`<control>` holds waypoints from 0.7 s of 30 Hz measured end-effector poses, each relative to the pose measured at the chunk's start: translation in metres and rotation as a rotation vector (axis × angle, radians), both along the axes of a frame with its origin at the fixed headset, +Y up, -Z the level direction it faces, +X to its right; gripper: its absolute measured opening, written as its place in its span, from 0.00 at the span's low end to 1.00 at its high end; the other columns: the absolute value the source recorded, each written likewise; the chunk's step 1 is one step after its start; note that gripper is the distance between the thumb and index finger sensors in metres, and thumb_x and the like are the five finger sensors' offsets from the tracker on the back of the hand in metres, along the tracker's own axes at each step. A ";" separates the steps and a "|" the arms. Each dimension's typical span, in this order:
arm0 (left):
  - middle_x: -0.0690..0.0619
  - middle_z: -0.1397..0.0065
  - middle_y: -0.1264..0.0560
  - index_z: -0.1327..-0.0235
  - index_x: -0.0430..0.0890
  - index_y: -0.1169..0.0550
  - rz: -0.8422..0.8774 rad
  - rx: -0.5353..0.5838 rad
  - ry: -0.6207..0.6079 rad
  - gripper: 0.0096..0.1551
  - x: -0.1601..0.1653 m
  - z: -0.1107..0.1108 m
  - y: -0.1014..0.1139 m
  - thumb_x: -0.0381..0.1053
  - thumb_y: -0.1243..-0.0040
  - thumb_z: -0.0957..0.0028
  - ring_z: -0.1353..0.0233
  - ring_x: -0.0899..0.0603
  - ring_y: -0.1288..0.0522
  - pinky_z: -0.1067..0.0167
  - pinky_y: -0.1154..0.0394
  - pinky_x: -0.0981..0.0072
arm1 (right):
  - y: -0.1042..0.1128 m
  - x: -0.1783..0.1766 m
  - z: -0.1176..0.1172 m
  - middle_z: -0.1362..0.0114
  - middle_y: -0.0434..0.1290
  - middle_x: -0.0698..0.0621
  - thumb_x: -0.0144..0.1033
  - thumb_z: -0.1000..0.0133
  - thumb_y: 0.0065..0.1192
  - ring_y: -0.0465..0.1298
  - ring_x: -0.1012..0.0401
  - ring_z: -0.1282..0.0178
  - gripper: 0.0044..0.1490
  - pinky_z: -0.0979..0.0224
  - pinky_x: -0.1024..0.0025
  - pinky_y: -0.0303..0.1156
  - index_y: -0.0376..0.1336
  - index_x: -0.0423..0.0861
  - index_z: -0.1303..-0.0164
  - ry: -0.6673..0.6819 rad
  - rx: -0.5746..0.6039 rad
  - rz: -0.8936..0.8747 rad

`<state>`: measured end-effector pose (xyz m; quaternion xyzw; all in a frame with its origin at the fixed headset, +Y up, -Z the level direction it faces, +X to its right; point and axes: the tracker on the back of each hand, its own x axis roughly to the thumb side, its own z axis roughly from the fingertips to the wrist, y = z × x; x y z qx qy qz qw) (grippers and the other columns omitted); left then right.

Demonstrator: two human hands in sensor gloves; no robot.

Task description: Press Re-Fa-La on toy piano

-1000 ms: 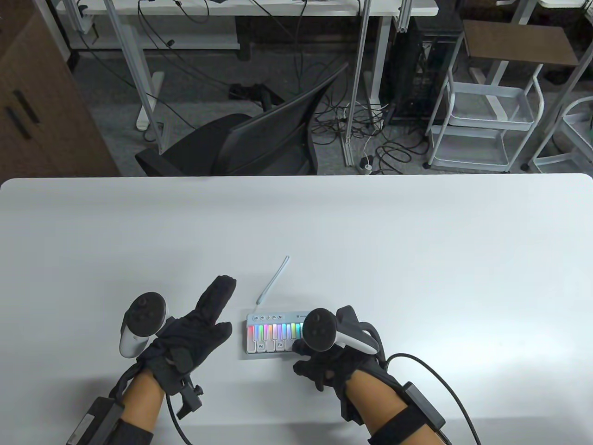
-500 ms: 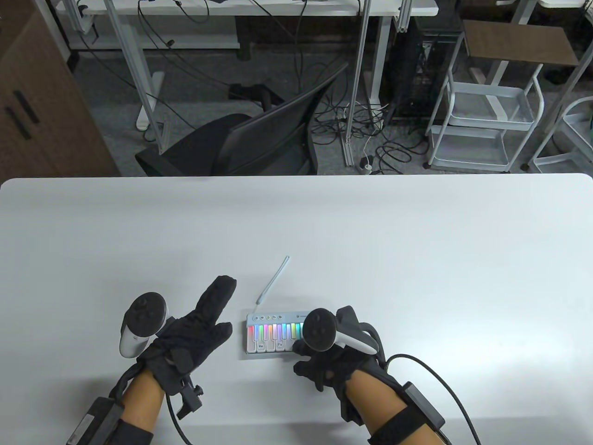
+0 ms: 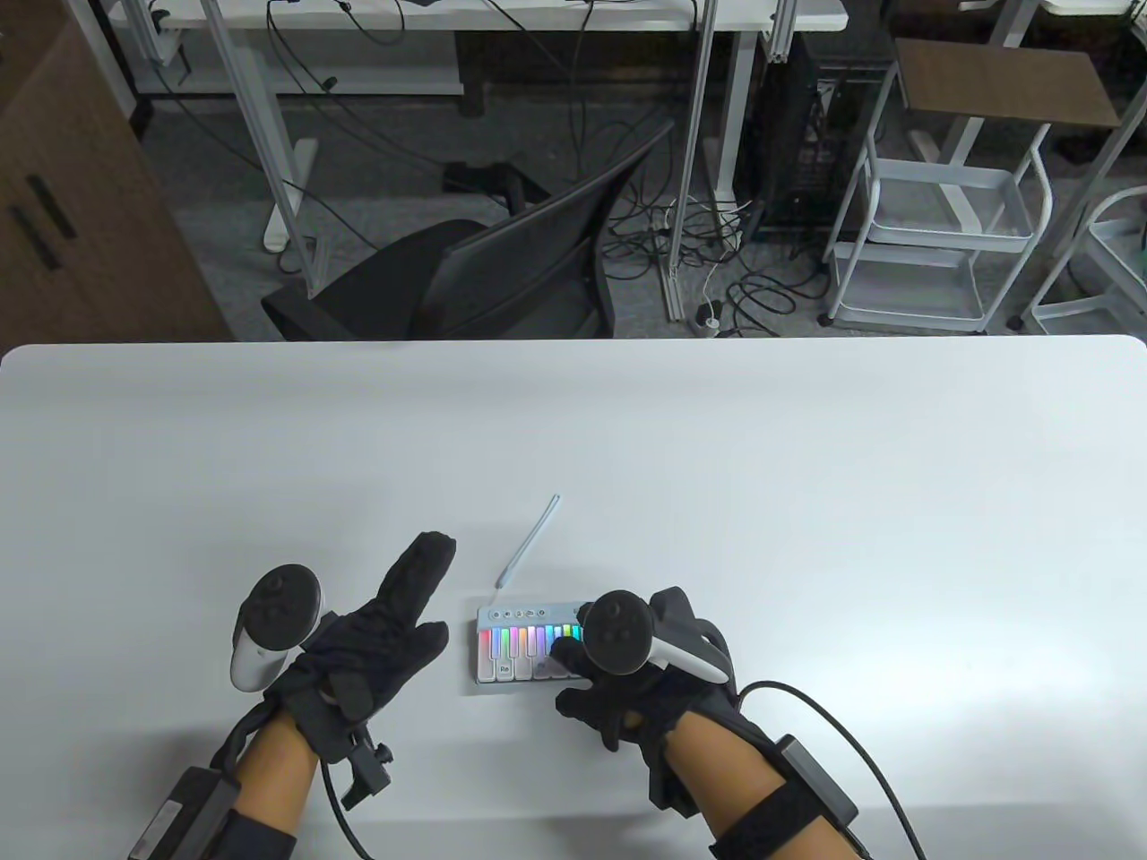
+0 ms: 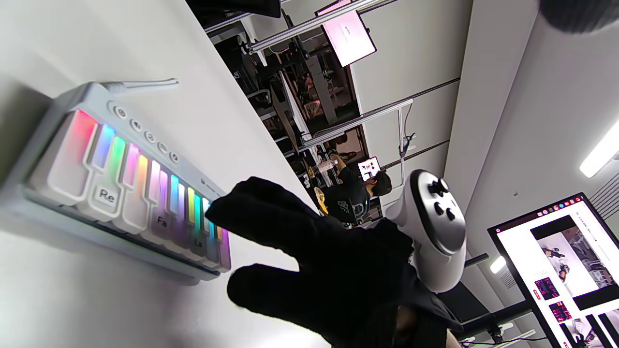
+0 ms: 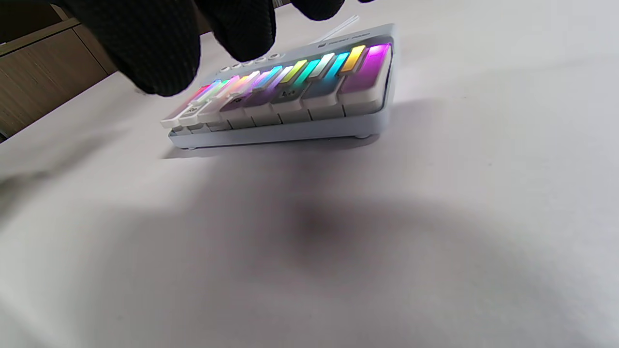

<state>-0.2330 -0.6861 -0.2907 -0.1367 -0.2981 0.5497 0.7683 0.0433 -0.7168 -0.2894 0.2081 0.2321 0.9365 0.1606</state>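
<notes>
The toy piano (image 3: pixel 513 652) lies on the white table, its rainbow keys lit; Re (image 4: pixel 106 195), Fa (image 4: pixel 162 221) and La (image 4: pixel 198 241) are labelled. My right hand (image 3: pixel 573 661) is over the piano's right half, and its tracker (image 3: pixel 616 632) hides most of the fingers. In the right wrist view its fingertips (image 5: pixel 159 58) hang just above the middle keys of the piano (image 5: pixel 290 101), with no clear contact. The left wrist view shows them spread above the keys near La. My left hand (image 3: pixel 394 627) rests open and flat on the table left of the piano, holding nothing.
A thin pale cable (image 3: pixel 529 542) runs from the piano's back edge away across the table (image 3: pixel 717 466). Beyond the far edge stand a black office chair (image 3: pixel 502 269) and a white cart (image 3: pixel 941 242).
My right hand has shifted a little to the left over the keys and now shades the Fa key. The left hand and the piano have not moved.
</notes>
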 end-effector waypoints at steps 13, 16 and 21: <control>0.50 0.15 0.68 0.17 0.59 0.57 -0.003 -0.005 0.006 0.56 -0.001 0.000 0.000 0.82 0.51 0.48 0.16 0.34 0.72 0.35 0.69 0.26 | 0.006 -0.008 -0.009 0.14 0.46 0.47 0.59 0.46 0.72 0.45 0.39 0.13 0.47 0.24 0.31 0.36 0.53 0.57 0.20 0.007 0.029 -0.009; 0.50 0.15 0.68 0.17 0.59 0.57 -0.001 -0.004 0.007 0.56 -0.001 0.000 0.000 0.82 0.51 0.48 0.16 0.34 0.72 0.35 0.69 0.26 | 0.007 -0.011 -0.012 0.14 0.46 0.47 0.59 0.46 0.71 0.45 0.39 0.13 0.48 0.24 0.31 0.36 0.52 0.57 0.20 0.011 0.029 0.002; 0.50 0.15 0.68 0.17 0.59 0.57 0.005 -0.002 0.010 0.56 -0.001 0.000 0.001 0.82 0.51 0.48 0.16 0.34 0.72 0.35 0.69 0.26 | 0.004 -0.018 -0.016 0.14 0.46 0.47 0.60 0.46 0.71 0.45 0.40 0.13 0.48 0.24 0.31 0.36 0.52 0.57 0.20 0.021 0.028 0.019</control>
